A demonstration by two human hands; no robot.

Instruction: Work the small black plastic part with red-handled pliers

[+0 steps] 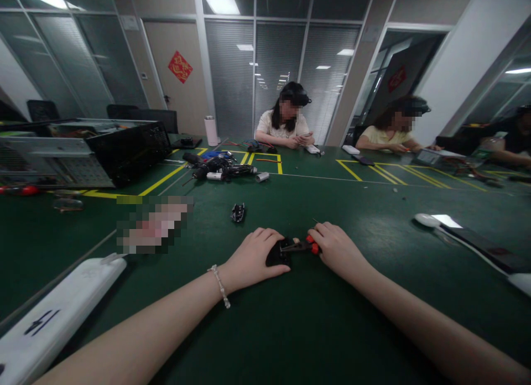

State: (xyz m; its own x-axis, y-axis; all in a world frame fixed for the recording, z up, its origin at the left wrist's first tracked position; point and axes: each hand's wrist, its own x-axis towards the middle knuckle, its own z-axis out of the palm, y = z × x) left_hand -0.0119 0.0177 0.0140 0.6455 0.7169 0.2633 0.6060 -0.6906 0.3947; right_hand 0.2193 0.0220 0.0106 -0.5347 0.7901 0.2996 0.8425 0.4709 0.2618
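Note:
My left hand (252, 259), with a bracelet at the wrist, is closed around a small black plastic-looking part (284, 259) on the green table. My right hand (338, 248) grips red-handled pliers (304, 245), most of their handles hidden by the fingers. The jaws point left and reach onto the black part; whether they pinch anything on it I cannot tell. Beyond my left hand lies another small black part with metallic bits (238, 213), apart from both hands.
A pile of black and blue parts and cables (219, 165) lies farther back. At left stand an open computer case (133, 152) and a white slab-shaped device (62, 313); a dark device with a white cable (477, 241) lies right. People (286, 119) sit across the table.

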